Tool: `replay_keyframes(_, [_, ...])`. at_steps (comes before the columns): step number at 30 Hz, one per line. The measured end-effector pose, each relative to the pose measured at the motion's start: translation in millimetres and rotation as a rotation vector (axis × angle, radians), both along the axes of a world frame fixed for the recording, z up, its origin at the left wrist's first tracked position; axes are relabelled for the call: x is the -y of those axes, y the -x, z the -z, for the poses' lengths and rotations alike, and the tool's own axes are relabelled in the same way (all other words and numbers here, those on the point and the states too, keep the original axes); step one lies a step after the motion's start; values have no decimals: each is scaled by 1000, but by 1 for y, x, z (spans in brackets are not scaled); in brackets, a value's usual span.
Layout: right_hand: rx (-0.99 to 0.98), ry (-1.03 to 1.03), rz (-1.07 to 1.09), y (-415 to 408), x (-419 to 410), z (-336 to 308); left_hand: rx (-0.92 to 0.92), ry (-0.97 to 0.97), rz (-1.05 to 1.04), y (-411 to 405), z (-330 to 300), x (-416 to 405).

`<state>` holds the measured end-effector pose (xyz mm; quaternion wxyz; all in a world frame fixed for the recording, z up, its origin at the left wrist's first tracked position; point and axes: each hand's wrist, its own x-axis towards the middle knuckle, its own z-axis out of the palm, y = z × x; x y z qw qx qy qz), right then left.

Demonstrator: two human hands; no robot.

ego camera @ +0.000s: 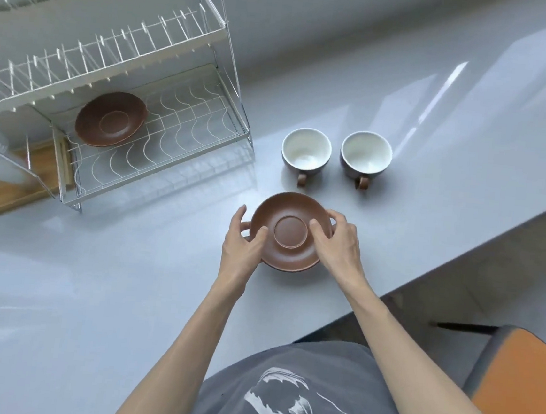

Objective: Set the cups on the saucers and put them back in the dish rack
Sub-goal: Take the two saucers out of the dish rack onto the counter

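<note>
Scanning from the left, I see the dish rack [157, 149] standing on the grey counter [90, 289], and one brown saucer [110, 119] lies flat on its lower wire shelf, under the pronged upper tier; it waits there without a cup. Nearer me, my left hand [243, 240] curls round the left rim of a second brown saucer [291, 232], thumb on top and fingers tucked beneath, while my right hand [337, 239] does the same on the right rim. Both hands are partly closed on the saucer, which I judge keeps it level and centred in front of me; whether it rests on the counter or hangs just above it I cannot tell. A darker edge under its near rim may be another saucer or only its base. Beyond it stand two cups, the left cup [306, 151] and the right cup [366, 155], upright, apparently empty, handles towards me, apart from each other, an easy reach for setting one on this saucer.
</note>
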<state>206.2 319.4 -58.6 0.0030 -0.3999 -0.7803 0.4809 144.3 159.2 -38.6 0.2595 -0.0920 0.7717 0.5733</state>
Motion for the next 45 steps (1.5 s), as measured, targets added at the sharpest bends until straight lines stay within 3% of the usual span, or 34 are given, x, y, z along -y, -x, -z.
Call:
replay_keyframes(13, [40, -7, 256, -45, -43, 17, 75, -3, 232, -22, 3, -59])
replay_keyframes(22, [56, -10, 313, -52, -54, 23, 99, 22, 305, -26, 6, -74])
replay_keyframes(37, [121, -72, 283, -50, -51, 26, 30, 75, 438, -20, 7, -70])
replay_keyframes(45, [197, -372, 115, -41, -32, 12, -131, 214, 587, -15, 15, -56])
